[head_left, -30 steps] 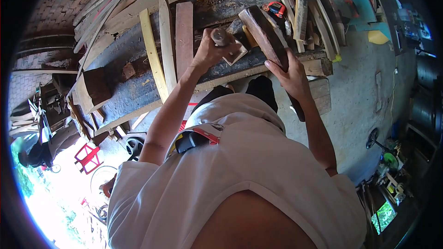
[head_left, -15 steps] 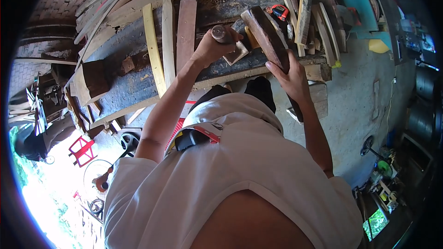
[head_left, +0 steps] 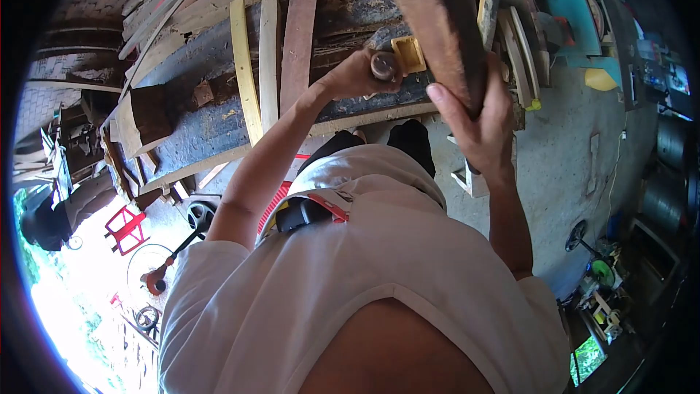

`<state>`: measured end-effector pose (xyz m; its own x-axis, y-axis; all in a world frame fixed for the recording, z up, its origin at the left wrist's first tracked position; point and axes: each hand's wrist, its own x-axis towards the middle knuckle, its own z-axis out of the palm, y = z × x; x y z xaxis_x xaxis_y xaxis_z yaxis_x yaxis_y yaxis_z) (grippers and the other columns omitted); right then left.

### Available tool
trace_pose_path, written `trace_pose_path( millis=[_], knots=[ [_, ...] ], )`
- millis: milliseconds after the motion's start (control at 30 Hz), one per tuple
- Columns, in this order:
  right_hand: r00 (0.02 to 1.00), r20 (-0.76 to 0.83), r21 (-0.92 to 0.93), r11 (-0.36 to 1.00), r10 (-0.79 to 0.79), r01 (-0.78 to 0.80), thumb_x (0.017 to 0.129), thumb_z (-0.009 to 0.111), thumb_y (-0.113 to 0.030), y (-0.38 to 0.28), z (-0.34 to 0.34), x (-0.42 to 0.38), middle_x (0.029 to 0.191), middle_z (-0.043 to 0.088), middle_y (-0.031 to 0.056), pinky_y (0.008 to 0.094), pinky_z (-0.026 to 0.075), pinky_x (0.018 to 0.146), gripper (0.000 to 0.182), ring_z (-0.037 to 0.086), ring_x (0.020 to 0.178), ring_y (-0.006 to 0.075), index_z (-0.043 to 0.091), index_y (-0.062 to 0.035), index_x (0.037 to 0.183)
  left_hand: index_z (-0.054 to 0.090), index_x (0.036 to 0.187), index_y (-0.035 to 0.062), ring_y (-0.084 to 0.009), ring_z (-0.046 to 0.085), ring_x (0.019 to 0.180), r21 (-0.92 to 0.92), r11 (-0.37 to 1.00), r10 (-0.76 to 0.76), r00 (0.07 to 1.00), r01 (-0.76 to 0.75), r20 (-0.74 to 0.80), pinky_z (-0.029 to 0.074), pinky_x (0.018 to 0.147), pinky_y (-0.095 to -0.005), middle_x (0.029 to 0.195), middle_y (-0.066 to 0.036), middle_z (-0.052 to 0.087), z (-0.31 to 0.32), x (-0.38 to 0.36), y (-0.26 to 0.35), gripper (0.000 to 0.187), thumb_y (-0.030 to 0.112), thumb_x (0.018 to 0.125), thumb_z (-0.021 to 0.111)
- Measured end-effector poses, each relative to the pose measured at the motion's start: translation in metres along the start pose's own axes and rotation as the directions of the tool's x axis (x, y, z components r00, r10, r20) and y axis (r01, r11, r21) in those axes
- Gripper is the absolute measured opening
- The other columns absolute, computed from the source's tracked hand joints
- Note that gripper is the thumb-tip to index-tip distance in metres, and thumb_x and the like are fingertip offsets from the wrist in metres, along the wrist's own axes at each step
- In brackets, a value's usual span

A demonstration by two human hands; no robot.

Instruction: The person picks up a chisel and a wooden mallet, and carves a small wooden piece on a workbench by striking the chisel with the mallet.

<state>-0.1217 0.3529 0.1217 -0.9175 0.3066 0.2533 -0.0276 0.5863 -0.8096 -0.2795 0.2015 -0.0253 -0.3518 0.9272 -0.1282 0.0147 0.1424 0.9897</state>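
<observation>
My left hand [head_left: 359, 75] is closed around an upright wooden tool handle [head_left: 384, 66], whose round butt faces up at me. The tool's lower end is hidden beneath the fist, so its kind cannot be made out. My right hand [head_left: 481, 128] grips the lower part of a thick, dark-edged length of wood [head_left: 434, 22], raised close to the camera and running past the top of the view. Between the hands, a small yellow tray-like box [head_left: 410, 55] lies on the dark, worn bench [head_left: 208, 128].
Lying across the bench to the left are a yellow strip [head_left: 245, 66], a pale strip [head_left: 269, 51] and a reddish board [head_left: 298, 44]. More wood pieces [head_left: 514, 51] lean at right, near a teal cabinet [head_left: 576, 11]. A red frame [head_left: 125, 230] stands on the floor at lower left.
The length of wood in my right hand has risen towards the camera and looks larger. My left hand and the handle have shifted slightly right and down. More of the yellow box shows.
</observation>
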Motion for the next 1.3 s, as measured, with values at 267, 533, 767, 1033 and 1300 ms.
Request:
trace_pose_path(
  millis=[267, 533, 767, 1033, 1300],
  knots=[
    [0.991, 0.126, -0.137, 0.990, 0.037, -0.019, 0.089, 0.072, -0.043, 0.022, 0.013, -0.009, 0.073, 0.067, 0.0249, 0.0453, 0.055, 0.059, 0.055, 0.071, 0.068, 0.0418, 0.053, 0.0022, 0.115, 0.055, 0.135, 0.0032, -0.0264, 0.055, 0.129, 0.191, 0.981, -0.020, 1.000, 0.019, 0.004, 0.041, 0.112, -0.0374, 0.132, -0.015, 0.061, 0.013, -0.005, 0.011, 0.068, 0.011, 0.075, 0.085],
    [0.964, 0.166, -0.194, 0.965, 0.210, -0.177, 0.091, 0.070, -0.043, 0.058, 0.017, -0.016, 0.086, 0.071, 0.0266, 0.0481, 0.056, 0.069, 0.059, 0.072, 0.079, 0.0441, 0.054, 0.0025, 0.125, 0.072, 0.105, 0.0069, -0.0135, 0.069, 0.091, 0.066, 0.996, 0.060, 0.993, -0.067, 0.098, 0.056, 0.086, -0.0293, 0.102, -0.003, 0.075, -0.014, 0.001, -0.008, 0.029, 0.006, 0.076, 0.077],
    [0.915, 0.143, -0.069, 0.926, 0.377, -0.371, 0.092, 0.071, -0.039, 0.051, 0.009, -0.028, 0.097, 0.072, 0.0259, 0.0444, 0.056, 0.078, 0.057, 0.073, 0.090, 0.0410, 0.054, 0.0033, 0.127, 0.069, 0.094, 0.0090, -0.0123, 0.066, 0.100, -0.094, 0.991, 0.115, 0.978, -0.099, 0.176, 0.052, 0.094, -0.0308, 0.107, -0.004, 0.075, -0.046, 0.005, 0.002, 0.015, 0.006, 0.080, 0.074],
    [0.967, 0.113, -0.005, 0.973, 0.229, -0.230, 0.092, 0.072, -0.035, 0.019, 0.002, -0.022, 0.096, 0.072, 0.0246, 0.0417, 0.057, 0.075, 0.051, 0.074, 0.088, 0.0364, 0.054, 0.0036, 0.120, 0.067, 0.091, 0.0102, -0.0133, 0.065, 0.097, 0.060, 0.998, -0.013, 0.912, -0.013, 0.411, 0.053, 0.085, -0.0329, 0.111, -0.005, 0.075, -0.031, 0.008, 0.003, 0.014, 0.011, 0.079, 0.075],
    [0.965, 0.232, -0.299, 0.953, 0.122, -0.049, 0.091, 0.070, -0.041, 0.040, 0.029, -0.031, 0.078, 0.069, 0.0229, 0.0452, 0.056, 0.062, 0.054, 0.072, 0.069, 0.0383, 0.055, 0.0024, 0.118, 0.069, 0.117, 0.0057, -0.0214, 0.066, 0.110, 0.334, 0.938, -0.169, 0.960, 0.087, 0.223, 0.049, 0.101, -0.0372, 0.113, -0.009, 0.071, -0.016, -0.016, 0.011, 0.044, 0.023, 0.080, 0.084]
  ],
)
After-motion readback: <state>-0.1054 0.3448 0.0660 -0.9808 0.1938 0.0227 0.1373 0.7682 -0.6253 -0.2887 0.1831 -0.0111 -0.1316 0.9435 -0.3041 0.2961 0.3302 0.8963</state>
